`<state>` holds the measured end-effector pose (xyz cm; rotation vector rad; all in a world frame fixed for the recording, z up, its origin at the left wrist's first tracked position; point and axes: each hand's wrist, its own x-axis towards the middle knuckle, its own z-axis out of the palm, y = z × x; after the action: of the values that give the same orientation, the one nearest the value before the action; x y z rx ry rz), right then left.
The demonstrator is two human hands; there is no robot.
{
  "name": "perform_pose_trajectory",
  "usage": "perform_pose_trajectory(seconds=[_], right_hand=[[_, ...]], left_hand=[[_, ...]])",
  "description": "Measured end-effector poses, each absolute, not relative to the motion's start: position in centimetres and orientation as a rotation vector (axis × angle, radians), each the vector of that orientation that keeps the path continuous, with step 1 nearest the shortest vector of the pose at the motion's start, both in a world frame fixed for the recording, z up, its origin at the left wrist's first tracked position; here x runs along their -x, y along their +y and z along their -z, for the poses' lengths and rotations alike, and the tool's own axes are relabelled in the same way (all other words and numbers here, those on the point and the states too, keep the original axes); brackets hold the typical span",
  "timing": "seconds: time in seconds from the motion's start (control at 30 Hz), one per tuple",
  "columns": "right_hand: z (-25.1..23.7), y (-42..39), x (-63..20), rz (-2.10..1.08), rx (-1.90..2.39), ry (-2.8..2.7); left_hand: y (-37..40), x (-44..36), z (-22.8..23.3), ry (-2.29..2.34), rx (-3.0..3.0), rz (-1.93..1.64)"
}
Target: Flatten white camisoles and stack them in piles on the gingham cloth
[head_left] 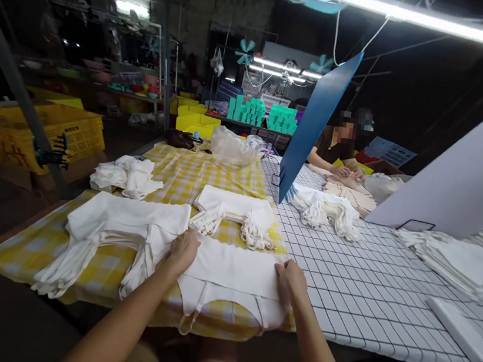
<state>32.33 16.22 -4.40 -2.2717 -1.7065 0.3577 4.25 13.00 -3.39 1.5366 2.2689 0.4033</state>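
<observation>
A white camisole point(234, 269) with thin straps lies spread at the table's front edge, its straps toward me. My left hand point(184, 249) pinches its upper left corner, fingers closed. At the upper right corner my right hand point(291, 278) grips the same fabric between thumb and fingers. Left of it rests a thick stack of white camisoles point(130, 214), straps hanging toward the edge. Just behind the held piece sits a smaller stack of white camisoles point(236, 204). A crumpled white fabric pile point(125, 175) lies further left.
A yellow checked cloth point(172, 166) and a white grid cloth point(327, 275) cover the table. A blue panel point(320, 120) and a white panel point(460, 174) stand upright. A co-worker point(339, 146) handles beige fabric across the table. A yellow crate point(74, 129) is at left.
</observation>
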Motion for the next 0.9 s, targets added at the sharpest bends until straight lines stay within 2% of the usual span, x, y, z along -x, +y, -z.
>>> perform_pose_trajectory(seconds=[0.2,0.33,0.5,0.67,0.9], right_hand=[[5.0,15.9,-32.8,-0.353,2.103,-1.792],[4.4,15.5,-33.4,-0.462,1.963,-1.745],[1.2,14.4,-33.6,-0.738,1.763,-1.622],[-4.7,12.2,-31.1,-0.96,1.533,-1.427],[-8.4,10.3,-24.0,-0.886,1.204,-1.481]], left_hand=[[13.6,-2.7,3.4,2.238,-1.522,-0.392],[12.9,-2.9,3.5,2.182,-1.577,-0.447],[10.4,-2.8,3.2,1.898,-1.548,-0.927],[6.5,0.7,-0.1,1.496,-1.34,-1.401],[1.0,9.8,-5.6,1.668,-1.068,-1.754]])
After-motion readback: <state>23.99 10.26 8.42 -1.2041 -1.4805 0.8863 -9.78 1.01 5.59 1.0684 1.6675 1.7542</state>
